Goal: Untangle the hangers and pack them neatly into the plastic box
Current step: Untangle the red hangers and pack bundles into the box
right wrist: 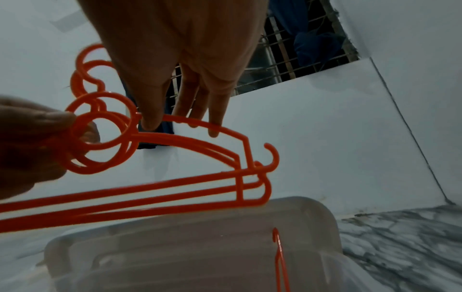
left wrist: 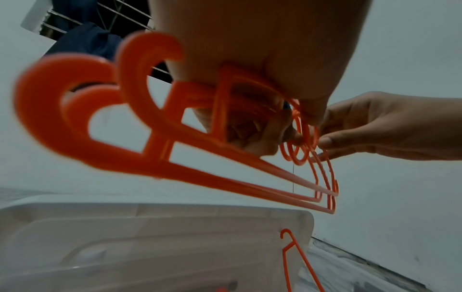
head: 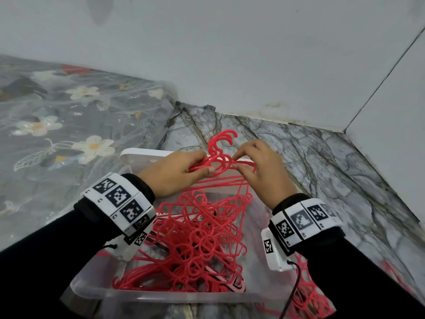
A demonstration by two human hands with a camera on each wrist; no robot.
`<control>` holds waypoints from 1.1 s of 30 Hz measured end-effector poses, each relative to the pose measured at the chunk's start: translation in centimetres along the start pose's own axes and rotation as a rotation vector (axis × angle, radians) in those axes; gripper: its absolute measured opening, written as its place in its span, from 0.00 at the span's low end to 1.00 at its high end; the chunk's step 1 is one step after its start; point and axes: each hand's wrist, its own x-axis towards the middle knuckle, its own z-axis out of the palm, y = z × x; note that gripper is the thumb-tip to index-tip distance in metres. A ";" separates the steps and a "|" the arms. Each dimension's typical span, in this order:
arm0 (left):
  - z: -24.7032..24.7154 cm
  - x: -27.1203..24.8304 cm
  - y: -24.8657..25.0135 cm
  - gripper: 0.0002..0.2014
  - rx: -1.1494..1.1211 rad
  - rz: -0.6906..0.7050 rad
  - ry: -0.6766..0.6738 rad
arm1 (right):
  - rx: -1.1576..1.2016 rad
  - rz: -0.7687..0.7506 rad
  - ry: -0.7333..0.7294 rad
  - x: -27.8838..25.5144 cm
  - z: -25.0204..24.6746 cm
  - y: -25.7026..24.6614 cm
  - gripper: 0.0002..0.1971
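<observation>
Both hands meet above the clear plastic box (head: pixel 96 288): the left hand (head: pixel 174 173) grips a small bunch of red hangers (head: pixel 220 157) near their hooks, while the right hand (head: pixel 264 171) pinches their rings and shoulders. More hangers lie tangled inside the box (head: pixel 200 245).

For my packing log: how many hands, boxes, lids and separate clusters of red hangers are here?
Hands: 2 (left hand, right hand)
Plastic box: 1
Lid: 1
Hanger clusters: 3 (held bundle, pile in the box, pile on the floor)
Total: 7
Single hangers are too tangled to count.
</observation>
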 end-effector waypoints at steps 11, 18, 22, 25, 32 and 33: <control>0.0 -0.3 0.0 0.09 0.378 -0.089 0.134 | -0.425 -0.048 -0.344 -0.7 1.5 -1.5 0.20; -0.3 -0.2 -1.1 0.16 0.668 -0.200 0.227 | -0.492 -0.035 -0.262 -1.2 2.7 -2.4 0.19; -1.7 0.0 -2.2 0.18 0.606 -0.304 0.268 | -0.437 -0.221 -0.374 -1.9 3.9 -2.8 0.09; -2.0 0.1 -2.6 0.19 0.520 -0.327 0.273 | -0.363 -0.143 -0.741 -3.6 6.5 -2.5 0.15; -2.0 0.0 -2.5 0.21 0.380 -0.370 0.243 | -0.124 0.020 -0.957 -4.5 10.1 -2.5 0.10; -2.1 0.0 -2.6 0.21 0.348 -0.381 0.258 | -0.079 0.019 -0.929 -4.2 9.9 -2.6 0.09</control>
